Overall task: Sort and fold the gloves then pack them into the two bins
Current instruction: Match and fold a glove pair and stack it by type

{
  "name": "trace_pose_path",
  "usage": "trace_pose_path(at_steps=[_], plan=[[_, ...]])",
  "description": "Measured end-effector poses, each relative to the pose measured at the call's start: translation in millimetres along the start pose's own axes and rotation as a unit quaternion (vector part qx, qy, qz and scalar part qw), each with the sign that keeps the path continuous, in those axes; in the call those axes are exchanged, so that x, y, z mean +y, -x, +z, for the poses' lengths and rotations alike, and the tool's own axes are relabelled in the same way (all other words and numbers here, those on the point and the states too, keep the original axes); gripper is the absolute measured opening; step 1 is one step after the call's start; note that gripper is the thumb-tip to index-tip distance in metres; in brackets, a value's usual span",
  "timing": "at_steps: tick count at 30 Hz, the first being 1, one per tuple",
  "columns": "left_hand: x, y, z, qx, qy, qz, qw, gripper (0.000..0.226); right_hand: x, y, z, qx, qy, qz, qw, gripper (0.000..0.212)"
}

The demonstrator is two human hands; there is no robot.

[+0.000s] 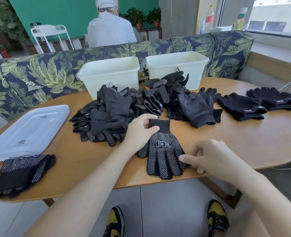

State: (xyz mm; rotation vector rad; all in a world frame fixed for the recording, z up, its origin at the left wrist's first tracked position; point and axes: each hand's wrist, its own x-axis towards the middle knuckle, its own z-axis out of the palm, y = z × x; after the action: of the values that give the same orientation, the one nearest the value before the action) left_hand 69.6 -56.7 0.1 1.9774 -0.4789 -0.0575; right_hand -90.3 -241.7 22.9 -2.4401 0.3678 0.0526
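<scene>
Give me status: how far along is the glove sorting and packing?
Early. Done: some gloves sorted into stacks, a dotted stack near the lid and two plain stacks at right. In hand: a dotted glove lies flat; left hand pinches its cuff, right hand touches its fingers. Left: the big pile is unsorted; no gloves show inside either bin.
</scene>
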Motion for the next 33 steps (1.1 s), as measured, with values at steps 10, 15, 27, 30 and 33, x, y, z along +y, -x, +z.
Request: trace_pose_path(at_steps=[10,15,27,30,33], plan=[[-4,2,0,0.056,-0.154,-0.013,0.986,0.044,12,-17,35,0.075,-0.016,-0.208,0.975,0.033],[-1,11,-2,0.064,-0.186,-0.003,0.980,0.038,27,-14,41,0.101,0.025,-0.235,0.967,0.035],[-10,106,-21,-0.075,-0.121,0.210,0.967,0.030,36,-4,44,0.123,-0.009,-0.293,0.948,0.038],[-14,108,-15,-0.093,-0.140,0.232,0.958,0.033,37,1,48,0.105,-0.039,-0.327,0.938,0.038],[-16,109,-12,-0.089,-0.141,0.243,0.956,0.026,38,0,50,0.091,-0.023,-0.327,0.940,0.041]])
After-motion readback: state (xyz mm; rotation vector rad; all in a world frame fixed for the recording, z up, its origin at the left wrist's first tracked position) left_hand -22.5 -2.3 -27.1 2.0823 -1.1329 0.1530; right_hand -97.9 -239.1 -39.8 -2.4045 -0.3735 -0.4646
